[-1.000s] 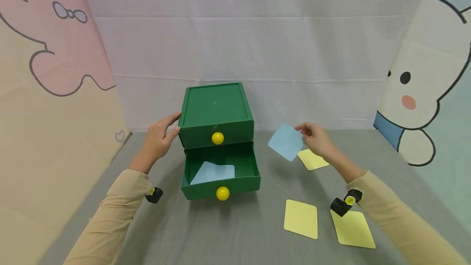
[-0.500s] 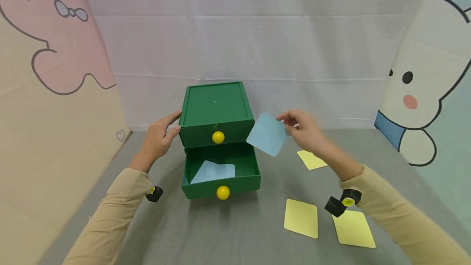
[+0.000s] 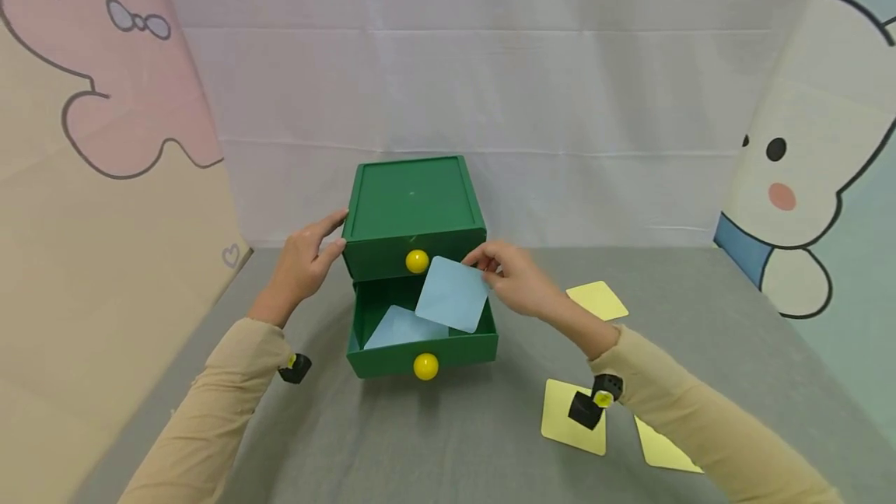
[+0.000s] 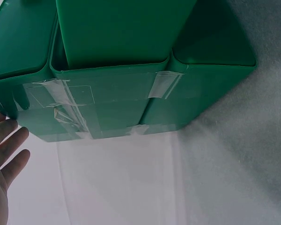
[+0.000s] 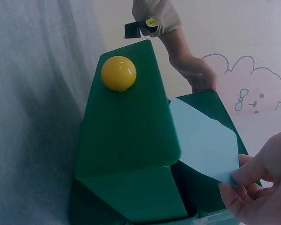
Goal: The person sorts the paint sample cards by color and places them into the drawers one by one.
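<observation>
1 blue card [image 3: 453, 295] hangs above the drawer [image 3: 389, 362].

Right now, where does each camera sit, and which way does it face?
Head: on the head, facing forward and down at the green drawer unit; left hand, right hand and sleeves show.
Left: on the left wrist, facing the unit's taped side; fingers show.
Right: on the right wrist, facing the pulled-out drawer; both hands and left sleeve show.
Shared: head and right wrist both show the held blue card.

Cabinet [image 3: 413, 201]: near back edge of tabletop [image 3: 420, 442]
Lower drawer [image 3: 392, 366]: cabinet's front, inner paper [image 3: 399, 328] inside
Held paper [image 3: 453, 294]: above lower drawer
Loose papers [image 3: 597, 300]: right of cabinet
</observation>
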Demonstrator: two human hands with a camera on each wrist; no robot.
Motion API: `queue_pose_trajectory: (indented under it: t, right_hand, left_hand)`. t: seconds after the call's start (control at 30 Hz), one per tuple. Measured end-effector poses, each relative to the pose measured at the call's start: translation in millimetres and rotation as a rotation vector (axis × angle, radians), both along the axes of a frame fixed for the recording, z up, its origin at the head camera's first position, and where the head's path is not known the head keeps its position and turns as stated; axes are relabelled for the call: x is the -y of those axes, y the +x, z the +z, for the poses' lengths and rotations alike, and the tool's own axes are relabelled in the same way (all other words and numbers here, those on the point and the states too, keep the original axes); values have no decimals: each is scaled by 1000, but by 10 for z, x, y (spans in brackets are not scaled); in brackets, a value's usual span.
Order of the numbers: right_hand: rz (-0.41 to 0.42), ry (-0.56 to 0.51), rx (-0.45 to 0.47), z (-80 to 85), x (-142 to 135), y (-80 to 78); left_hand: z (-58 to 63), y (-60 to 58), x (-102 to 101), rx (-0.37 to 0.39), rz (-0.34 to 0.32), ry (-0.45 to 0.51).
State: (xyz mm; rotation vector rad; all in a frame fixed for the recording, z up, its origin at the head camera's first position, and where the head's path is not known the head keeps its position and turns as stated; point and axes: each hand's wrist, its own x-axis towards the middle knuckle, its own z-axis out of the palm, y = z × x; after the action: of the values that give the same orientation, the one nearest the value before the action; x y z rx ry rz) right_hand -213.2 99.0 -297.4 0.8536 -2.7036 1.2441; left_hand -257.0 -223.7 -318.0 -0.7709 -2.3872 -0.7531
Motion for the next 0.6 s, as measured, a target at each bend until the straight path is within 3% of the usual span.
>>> queue_pose_trajectory:
  t: [0.27, 0.6]
  right_hand:
    - [61, 0, 32, -222, 102, 5]
    - [144, 87, 27, -280, 231, 9]
  left_hand:
    - [-14, -14, -2, 3, 1, 6]
    - [-23, -19, -1, -7, -6, 18]
